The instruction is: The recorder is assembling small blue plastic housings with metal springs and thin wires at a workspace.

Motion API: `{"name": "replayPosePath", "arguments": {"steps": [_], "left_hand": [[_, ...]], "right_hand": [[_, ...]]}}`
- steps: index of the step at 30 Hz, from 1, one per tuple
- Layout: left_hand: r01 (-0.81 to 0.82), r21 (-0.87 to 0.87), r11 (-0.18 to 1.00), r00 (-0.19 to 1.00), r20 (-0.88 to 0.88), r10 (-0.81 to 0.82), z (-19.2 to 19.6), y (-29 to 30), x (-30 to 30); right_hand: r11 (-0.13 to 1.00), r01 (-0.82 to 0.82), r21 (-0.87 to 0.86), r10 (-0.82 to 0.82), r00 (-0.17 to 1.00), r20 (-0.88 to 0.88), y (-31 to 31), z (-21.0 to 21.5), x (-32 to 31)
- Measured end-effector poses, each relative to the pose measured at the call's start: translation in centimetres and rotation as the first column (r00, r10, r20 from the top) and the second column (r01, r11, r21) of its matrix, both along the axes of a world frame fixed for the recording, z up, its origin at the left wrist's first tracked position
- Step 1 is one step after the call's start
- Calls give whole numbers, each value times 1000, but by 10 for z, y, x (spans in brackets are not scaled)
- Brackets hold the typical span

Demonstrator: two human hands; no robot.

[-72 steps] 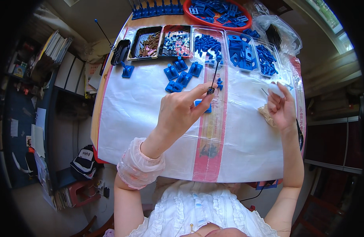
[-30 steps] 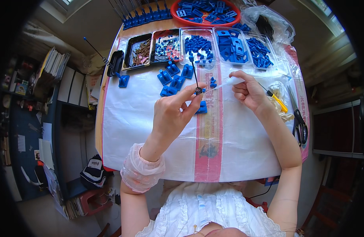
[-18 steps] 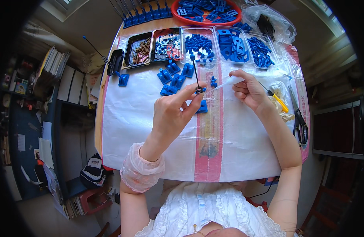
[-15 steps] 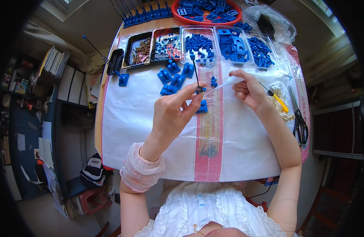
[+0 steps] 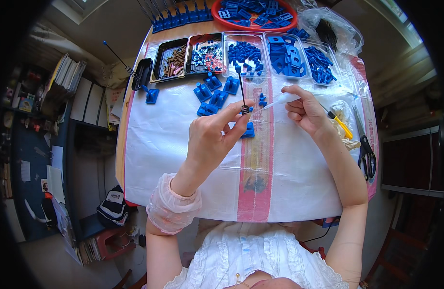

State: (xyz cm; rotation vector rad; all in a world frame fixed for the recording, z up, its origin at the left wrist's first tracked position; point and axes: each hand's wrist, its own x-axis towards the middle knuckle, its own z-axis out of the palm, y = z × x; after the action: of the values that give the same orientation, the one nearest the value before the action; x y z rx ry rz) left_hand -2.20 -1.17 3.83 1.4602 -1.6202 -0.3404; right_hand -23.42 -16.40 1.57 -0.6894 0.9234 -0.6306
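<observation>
My left hand pinches the coiled base of a black spring rod between thumb and fingertips. The rod stands nearly upright and ends in a blue tip. In my closed right hand is a small translucent white dropper bottle, its thin nozzle pointing left toward the coil, a short gap away. Behind my left fingertips lies a blue plastic base, partly hidden. Several blue bases with raised stems sit beyond my left hand, and a few small blue pieces lie between my hands.
Trays of brown screws, metal nuts and blue parts line the far side. A red basin stands behind. At the right lie a yellow-handled screwdriver and black scissors. Another spring rod leans at the left.
The bottle's nozzle has drawn back slightly to the right, away from the coil. My left hand keeps its pinch on the spring rod. The whole view has shifted a little.
</observation>
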Motion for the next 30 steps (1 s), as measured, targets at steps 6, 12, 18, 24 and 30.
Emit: {"name": "replayPosePath", "arguments": {"steps": [6,12,18,24,30], "left_hand": [[-22,28,999,1000,2,22,1,1,0],[-8,20,1000,1000,3,8,2,1,0],[-19,35,999,1000,6,18,2,1,0],[-9,16,1000,1000,10,9,2,1,0],[14,-14,1000,1000,4,-14,0,0,0]], "right_hand": [[1000,22,-8,-22,1000,-18,0,0,1],[999,29,-20,-30,999,-35,0,1,1],[1000,14,-18,-14,1000,-22,0,0,2],[1000,12,-21,-12,1000,-26,0,0,1],[1000,21,-23,-22,999,-32,0,0,1]]}}
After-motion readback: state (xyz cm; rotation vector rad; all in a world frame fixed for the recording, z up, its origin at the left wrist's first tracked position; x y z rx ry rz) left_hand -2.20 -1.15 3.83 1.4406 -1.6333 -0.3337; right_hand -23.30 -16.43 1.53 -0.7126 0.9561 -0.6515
